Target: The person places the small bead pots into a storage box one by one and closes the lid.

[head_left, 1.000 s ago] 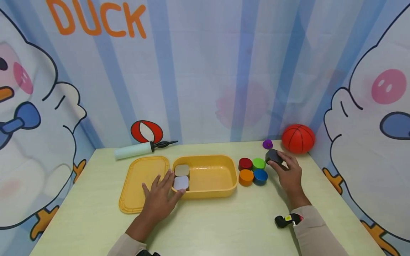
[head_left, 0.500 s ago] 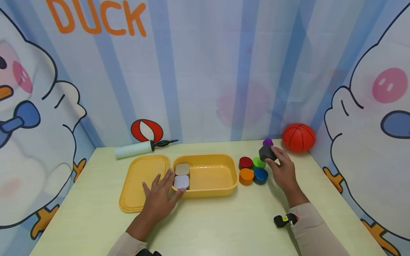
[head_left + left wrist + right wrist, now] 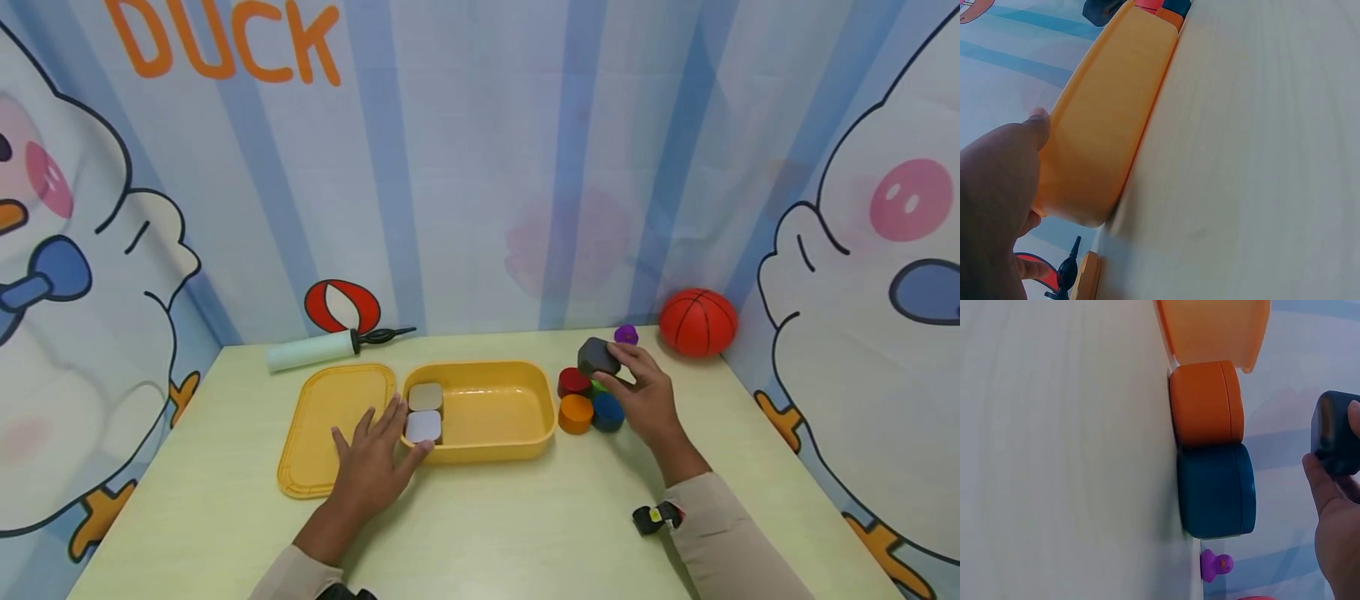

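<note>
My right hand [image 3: 648, 400] pinches a black rounded block [image 3: 597, 357] between thumb and fingertips, above the table near the cluster of blocks; the right wrist view also has the black block [image 3: 1336, 432] raised. My left hand [image 3: 372, 475] lies with spread fingers at the left end of the yellow box [image 3: 480, 454], its thumb and a fingertip touching the rim. Inside that box, at its left, sit a beige block [image 3: 426, 397] and a white block [image 3: 423, 427]. Right of the box stand red [image 3: 573, 382], orange [image 3: 575, 414] and blue [image 3: 607, 412] blocks; a green block [image 3: 598, 387] is mostly covered.
A yellow lid [image 3: 322, 417] lies left of the box, partly under my left hand. Behind it is a pale green hand pump [image 3: 315, 352]. A small purple toy [image 3: 626, 334] and a red ball [image 3: 697, 323] stand at the back right, before the printed curtain [image 3: 480, 167].
My right hand has carried the black block leftward, from right of the green block to above the red and green blocks. The left hand stays in place.
</note>
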`<state>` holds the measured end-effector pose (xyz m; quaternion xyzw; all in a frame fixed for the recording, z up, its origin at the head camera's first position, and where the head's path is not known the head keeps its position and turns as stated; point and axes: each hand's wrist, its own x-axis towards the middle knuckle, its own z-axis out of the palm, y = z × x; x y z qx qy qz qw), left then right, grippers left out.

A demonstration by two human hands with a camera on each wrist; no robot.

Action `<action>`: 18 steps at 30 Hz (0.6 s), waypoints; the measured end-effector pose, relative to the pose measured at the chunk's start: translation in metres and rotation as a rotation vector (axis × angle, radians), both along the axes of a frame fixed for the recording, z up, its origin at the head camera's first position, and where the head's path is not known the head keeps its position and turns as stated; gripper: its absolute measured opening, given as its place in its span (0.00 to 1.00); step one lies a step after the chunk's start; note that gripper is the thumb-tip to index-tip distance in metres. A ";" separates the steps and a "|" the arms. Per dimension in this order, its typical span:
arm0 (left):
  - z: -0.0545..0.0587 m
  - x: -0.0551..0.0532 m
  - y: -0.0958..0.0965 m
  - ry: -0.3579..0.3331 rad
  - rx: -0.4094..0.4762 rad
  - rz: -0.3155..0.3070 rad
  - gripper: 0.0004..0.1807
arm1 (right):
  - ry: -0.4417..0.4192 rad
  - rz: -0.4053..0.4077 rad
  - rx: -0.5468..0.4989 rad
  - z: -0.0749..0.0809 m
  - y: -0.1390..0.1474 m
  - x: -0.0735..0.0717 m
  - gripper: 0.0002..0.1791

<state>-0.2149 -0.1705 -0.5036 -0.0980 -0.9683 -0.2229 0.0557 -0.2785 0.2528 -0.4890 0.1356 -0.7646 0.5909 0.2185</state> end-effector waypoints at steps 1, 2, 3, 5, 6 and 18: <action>0.000 0.000 0.000 -0.001 0.001 0.000 0.49 | -0.002 0.012 -0.007 0.001 -0.001 0.000 0.29; 0.000 0.000 0.000 0.001 0.001 0.000 0.49 | -0.004 0.024 -0.014 0.001 -0.002 0.000 0.30; 0.000 0.000 0.000 0.003 0.002 0.000 0.49 | -0.008 0.032 -0.015 0.002 -0.004 0.000 0.30; -0.001 0.000 0.000 0.009 0.004 -0.002 0.49 | -0.019 0.041 -0.014 0.004 -0.007 0.000 0.30; -0.001 0.000 0.000 0.014 0.005 -0.003 0.49 | -0.027 0.041 -0.007 0.005 -0.008 0.000 0.30; -0.003 0.000 -0.001 0.026 0.008 -0.005 0.49 | -0.074 0.096 0.036 0.017 -0.041 -0.003 0.31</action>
